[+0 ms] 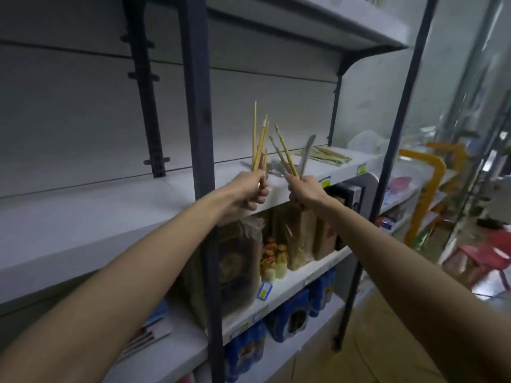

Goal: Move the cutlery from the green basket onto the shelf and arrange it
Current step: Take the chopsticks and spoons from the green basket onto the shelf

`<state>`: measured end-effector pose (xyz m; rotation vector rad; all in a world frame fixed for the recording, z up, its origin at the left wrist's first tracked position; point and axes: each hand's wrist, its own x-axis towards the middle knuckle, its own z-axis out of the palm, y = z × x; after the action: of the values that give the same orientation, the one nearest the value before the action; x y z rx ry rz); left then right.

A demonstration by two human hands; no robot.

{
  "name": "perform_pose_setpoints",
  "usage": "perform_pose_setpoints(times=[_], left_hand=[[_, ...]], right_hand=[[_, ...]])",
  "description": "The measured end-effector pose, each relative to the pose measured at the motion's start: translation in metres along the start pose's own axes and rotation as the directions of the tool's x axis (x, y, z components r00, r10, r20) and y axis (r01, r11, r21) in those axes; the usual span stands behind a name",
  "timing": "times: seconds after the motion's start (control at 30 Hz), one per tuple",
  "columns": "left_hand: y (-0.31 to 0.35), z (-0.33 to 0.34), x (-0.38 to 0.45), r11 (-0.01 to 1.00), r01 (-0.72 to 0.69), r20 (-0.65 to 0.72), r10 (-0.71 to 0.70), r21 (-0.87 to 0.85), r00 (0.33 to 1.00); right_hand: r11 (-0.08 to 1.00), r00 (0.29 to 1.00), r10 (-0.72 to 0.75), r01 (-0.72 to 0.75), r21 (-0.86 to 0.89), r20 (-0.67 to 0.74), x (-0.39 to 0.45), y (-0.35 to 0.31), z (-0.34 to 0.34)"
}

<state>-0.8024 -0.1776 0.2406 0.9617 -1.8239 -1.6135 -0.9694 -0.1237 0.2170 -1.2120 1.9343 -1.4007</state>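
A bundle of pale wooden chopsticks point(260, 145) is gripped upright in the left hand point(250, 193), fingers clenched round it. More wooden chopsticks point(284, 153) and a grey utensil point(307, 153) are grasped by the right hand point(305, 190). Further cutlery point(323, 156) lies on the white shelf point(110, 217), at two o'clock from the hands.
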Motion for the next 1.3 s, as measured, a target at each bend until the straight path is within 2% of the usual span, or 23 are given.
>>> perform_pose_setpoints(times=[0.1, 0.2, 0.37, 0.53, 0.7, 0.97, 1.07, 1.3], left_hand=[[0.015, -0.002, 0.056, 0.998, 0.037, -0.043, -0.040, -0.056, 0.998], [0.023, 0.003, 0.107, 0.998, 0.064, -0.172, -0.062, 0.006, 0.983], [0.014, 0.012, 0.165, 0.992, 0.121, -0.237, -0.109, 0.037, 0.965], [0.010, 0.011, 0.191, 0.985, 0.165, -0.271, -0.147, 0.042, 0.951], [0.010, 0.009, 0.202, 0.966, 0.215, -0.204, -0.184, 0.143, 0.962], [0.008, -0.003, 0.212, 0.941, 0.309, -0.418, -0.226, 0.141, 0.880], [0.010, 0.004, 0.212, 0.930, 0.330, -0.477, -0.218, 0.163, 0.851], [0.018, 0.021, 0.213, 0.890, 0.403, -0.595, -0.207, 0.216, 0.776]], right_hand=[[0.996, 0.987, 0.073, -0.064, -0.063, 0.142, 0.053, -0.007, -0.010], [0.988, 0.969, 0.078, -0.043, -0.150, 0.233, 0.101, -0.012, -0.016], [0.956, 0.897, 0.154, -0.029, -0.293, 0.414, 0.156, -0.023, -0.024], [0.907, 0.860, 0.181, 0.041, -0.418, 0.477, 0.210, -0.016, -0.022], [0.784, 0.885, 0.046, 0.256, -0.566, 0.464, 0.258, -0.011, -0.023], [0.601, 0.840, -0.157, 0.498, -0.625, 0.519, 0.297, -0.004, -0.036], [0.560, 0.831, -0.250, 0.543, -0.625, 0.498, 0.306, 0.004, -0.043], [0.423, 0.755, -0.364, 0.656, -0.625, 0.546, 0.313, 0.013, -0.046]])
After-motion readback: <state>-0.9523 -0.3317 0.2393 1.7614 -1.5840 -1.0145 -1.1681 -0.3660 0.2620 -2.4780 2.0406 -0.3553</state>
